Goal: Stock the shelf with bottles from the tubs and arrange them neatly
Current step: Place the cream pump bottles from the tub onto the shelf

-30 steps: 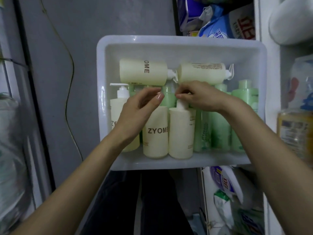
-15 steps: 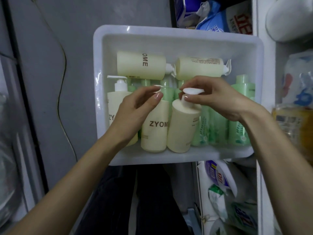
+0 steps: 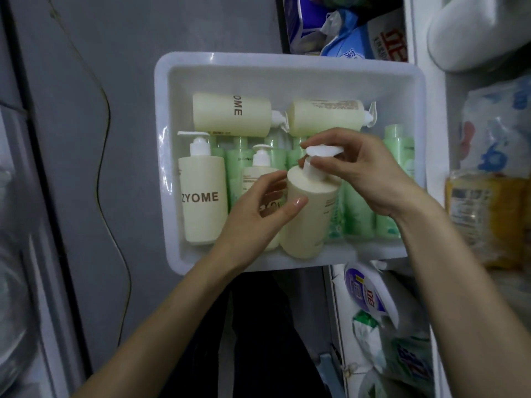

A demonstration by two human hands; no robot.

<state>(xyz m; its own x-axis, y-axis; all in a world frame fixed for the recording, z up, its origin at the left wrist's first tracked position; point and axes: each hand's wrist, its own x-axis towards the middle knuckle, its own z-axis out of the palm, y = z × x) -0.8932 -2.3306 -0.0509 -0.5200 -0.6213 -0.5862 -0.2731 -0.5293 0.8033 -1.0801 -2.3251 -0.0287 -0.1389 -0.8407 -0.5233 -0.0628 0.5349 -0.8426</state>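
**A:** Which step was that, then?

**B:** Pulling one out! The cream bottle (image 3: 310, 216) was tilted at the front of the white tub (image 3: 287, 60), pump leaning right. Its base sat low by the front wall, but I couldn't tell if it was resting or just lifted. The right hand (image 3: 370, 179) had it by the neck, fingertips (image 3: 327, 160) pinching just under the pump head (image 3: 324, 150). The left hand (image 3: 253, 216) cupped the body, thumb on the front and the other fingers curled round behind.

**A:** So it wasn't on the shelf yet?

**B:** No, I'd call it the very start of the lift. Next it needed to come straight up, clear the tub wall, then go across to the shelf (image 3: 435, 196) on the right.

**A:** Was anything in its way?

**B:** Plenty, and close. Another pump bottle (image 3: 260, 168) stood just behind the left hand, and a third bottle (image 3: 202, 196) stood at the left end. Green bottles (image 3: 359, 208) were packed in a row behind. Two more cream ones (image 3: 232, 114) lay across the top at the back, and a careless tug might have rolled them. The shelf looked crowded too, with a yellowish pack (image 3: 488, 214) at that level and bagged refills (image 3: 370, 300) below. Room would need finding, I reckoned.

**A:** And the cable (image 3: 106, 124) on the wall?

**B:** Well off to the left, so no bother.
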